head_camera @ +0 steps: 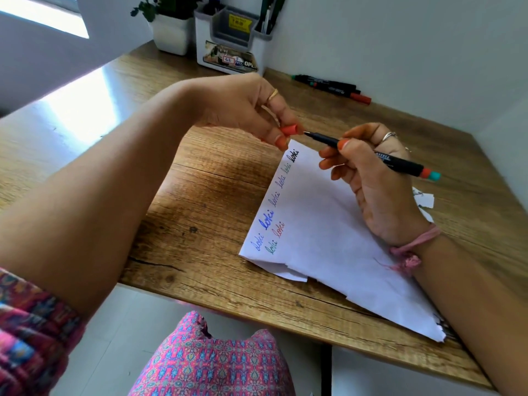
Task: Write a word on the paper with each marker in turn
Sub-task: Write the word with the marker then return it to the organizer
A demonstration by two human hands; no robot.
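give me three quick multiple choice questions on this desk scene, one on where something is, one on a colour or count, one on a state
1. Where do the spare markers lie?
A. on the paper
B. at the desk's far edge by the wall
C. in the plant pot

2. What colour is the cap in the left hand?
A. orange-red
B. blue
C. green

3. What state is the pen in the right hand in?
A. capped
B. uncapped, tip bare
C. lying on the paper

Answers: 1 B, they rest beside the wall behind the paper. 2 A, the pinched cap is orange-red. 3 B, the tip shows apart from the cap.
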